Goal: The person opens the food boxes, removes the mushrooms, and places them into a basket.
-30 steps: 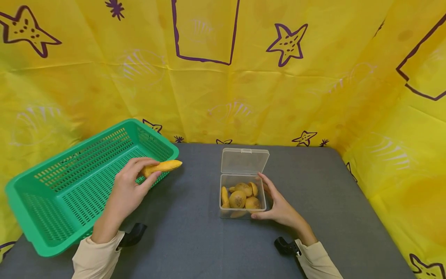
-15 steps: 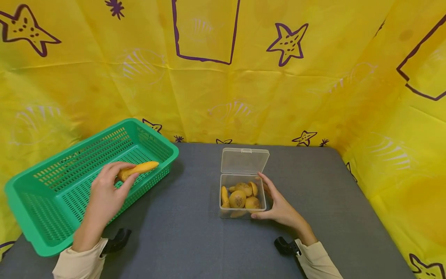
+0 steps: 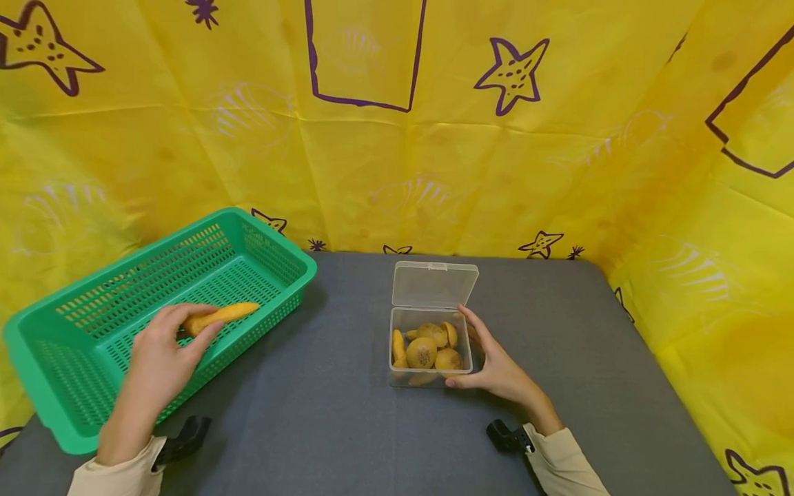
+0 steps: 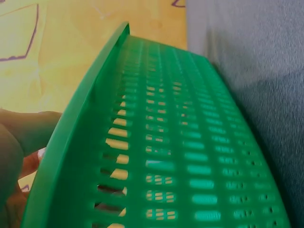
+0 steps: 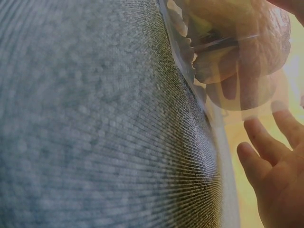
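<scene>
My left hand pinches a long yellow piece, which looks like a small bread roll, between thumb and fingers. It hangs over the green plastic basket, above its near side. In the left wrist view, the basket wall fills the middle and hides the roll; part of the hand shows behind the rim. My right hand grips the right side of a clear plastic box, thumb at the front, fingers farther back. The box's lid stands up. Round, brown-yellow bun-like pieces and slimmer ones lie inside.
A dark grey cloth covers the table under basket and box. Behind and to the right hangs a yellow cloth with starfish and fish drawings. The basket's raised rim runs close under my left hand.
My left hand has moved left and toward me with the yellow roll, from beside the basket's right end to over its near side. My right hand and the box have stayed put.
</scene>
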A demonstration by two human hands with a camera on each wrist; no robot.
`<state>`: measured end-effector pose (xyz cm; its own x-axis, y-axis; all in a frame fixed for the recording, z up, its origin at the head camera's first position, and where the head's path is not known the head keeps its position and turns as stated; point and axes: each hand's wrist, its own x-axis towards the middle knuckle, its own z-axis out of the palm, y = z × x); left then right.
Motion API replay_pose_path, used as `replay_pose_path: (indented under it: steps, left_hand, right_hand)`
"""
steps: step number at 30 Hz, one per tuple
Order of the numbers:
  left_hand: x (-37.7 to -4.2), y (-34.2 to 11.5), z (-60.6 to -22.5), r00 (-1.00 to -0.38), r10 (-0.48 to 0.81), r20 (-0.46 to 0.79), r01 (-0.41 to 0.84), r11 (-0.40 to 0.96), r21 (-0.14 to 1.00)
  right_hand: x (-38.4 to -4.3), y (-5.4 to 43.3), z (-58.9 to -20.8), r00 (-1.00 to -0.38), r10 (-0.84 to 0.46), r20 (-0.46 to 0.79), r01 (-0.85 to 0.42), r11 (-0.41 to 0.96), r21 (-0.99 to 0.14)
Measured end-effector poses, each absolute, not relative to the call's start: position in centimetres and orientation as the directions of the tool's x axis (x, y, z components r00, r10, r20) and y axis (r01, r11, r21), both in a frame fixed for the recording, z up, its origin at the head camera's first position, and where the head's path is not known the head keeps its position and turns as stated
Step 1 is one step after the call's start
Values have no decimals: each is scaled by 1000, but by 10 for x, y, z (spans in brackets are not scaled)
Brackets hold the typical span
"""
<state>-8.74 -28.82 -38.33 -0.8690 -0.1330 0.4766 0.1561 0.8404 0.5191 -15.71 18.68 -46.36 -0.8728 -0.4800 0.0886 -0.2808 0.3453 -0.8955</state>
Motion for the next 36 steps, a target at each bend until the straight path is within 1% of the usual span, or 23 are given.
replay_pose_path:
  steps: [6,15,22,28,36]
  left_hand:
    - [-83,-300,-380,-932,-120,342,72,864,499]
    - [-83,-309,-381,-967,-114,228,8,880,475]
    - [-86,-312,-382,-982,-124,142,-43,882,469]
    - [-88,-313,-381,-992,-114,43,-80,877,473]
    - [-94,-324,-380,-988,-39,-149,-107,868,485]
  right_hand:
    - [-157,187,-464,-871,-483,91,-282,338,-898]
    - [-159,186,-463,-866,-490,95,-287,333,-898]
    - [-157,186,-463,-873,-480,89,-278,339,-899]
    - [-157,186,-463,-873,-479,94,-280,334,-900]
    - [-157,186,-462,-873,-480,85,-273,336,-902]
